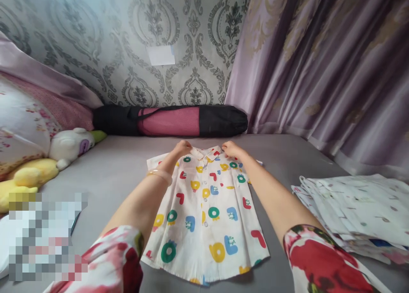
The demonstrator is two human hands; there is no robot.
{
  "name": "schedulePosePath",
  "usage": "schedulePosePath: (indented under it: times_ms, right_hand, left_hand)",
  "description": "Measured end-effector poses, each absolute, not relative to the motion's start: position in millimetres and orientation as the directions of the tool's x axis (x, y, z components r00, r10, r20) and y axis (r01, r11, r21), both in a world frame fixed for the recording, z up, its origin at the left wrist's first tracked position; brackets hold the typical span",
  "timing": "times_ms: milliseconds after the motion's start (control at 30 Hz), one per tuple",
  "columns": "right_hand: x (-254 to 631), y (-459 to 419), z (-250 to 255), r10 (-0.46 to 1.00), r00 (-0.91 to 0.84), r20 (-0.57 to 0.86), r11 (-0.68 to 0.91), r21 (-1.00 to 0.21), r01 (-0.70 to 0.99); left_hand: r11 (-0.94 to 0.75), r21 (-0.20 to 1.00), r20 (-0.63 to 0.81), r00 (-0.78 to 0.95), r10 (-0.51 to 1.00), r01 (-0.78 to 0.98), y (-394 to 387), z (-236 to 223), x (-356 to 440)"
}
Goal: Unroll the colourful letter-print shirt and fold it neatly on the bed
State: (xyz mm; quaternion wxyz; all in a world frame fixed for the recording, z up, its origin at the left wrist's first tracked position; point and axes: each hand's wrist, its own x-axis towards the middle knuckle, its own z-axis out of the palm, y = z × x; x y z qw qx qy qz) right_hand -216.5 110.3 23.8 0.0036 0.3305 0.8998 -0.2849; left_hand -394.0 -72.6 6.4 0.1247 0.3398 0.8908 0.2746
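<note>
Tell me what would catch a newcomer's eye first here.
First comes the white shirt with bright letters, spread in the middle on the grey sheet, the left hand and right hand at either side of its collar. Beyond it, a long black-and-pink bag lies along the patterned wall. At the right, a purple curtain hangs behind stacked clothes.

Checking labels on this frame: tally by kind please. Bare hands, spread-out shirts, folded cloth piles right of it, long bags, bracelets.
Hands: 2 (left hand, right hand)
Spread-out shirt: 1
Folded cloth pile: 1
Long bag: 1
Bracelet: 1
Total: 6
</note>
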Motion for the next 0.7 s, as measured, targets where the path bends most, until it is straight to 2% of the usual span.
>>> schedulePosePath:
  times_ms: [200, 300, 400, 500, 567, 700]
  right_hand:
    - [-236, 111, 4, 0.591, -0.772, -0.233, 0.568, -0.559, 0.604]
    - [-236, 109, 1, 0.620, -0.756, -0.210, 0.564, -0.550, 0.616]
    - [-233, 97, -2, 0.669, -0.733, -0.121, 0.579, -0.534, 0.616]
    - [-228, 76, -11, 0.731, -0.679, 0.067, 0.623, -0.471, 0.624]
    - [-225, 62, -19, 0.723, -0.661, 0.198, 0.677, -0.391, 0.624]
    - [-224, 51, -32, 0.693, -0.646, 0.321, 0.721, -0.304, 0.622]
  left_hand:
    - [0.676, 0.573, -0.155, -0.748, 0.645, 0.464, -56, 6, -395]
    - [0.673, 0.572, -0.146, -0.750, 0.646, 0.469, -59, 10, -395]
    - [0.658, 0.567, -0.053, -0.775, 0.630, 0.495, -62, 7, -386]
    - [0.639, 0.546, 0.095, -0.798, 0.596, 0.542, -67, -5, -366]
    - [0.625, 0.528, 0.170, -0.792, 0.586, 0.575, -70, -15, -352]
    - [0.642, 0.415, 0.268, -0.761, 0.591, 0.645, -70, -28, -336]
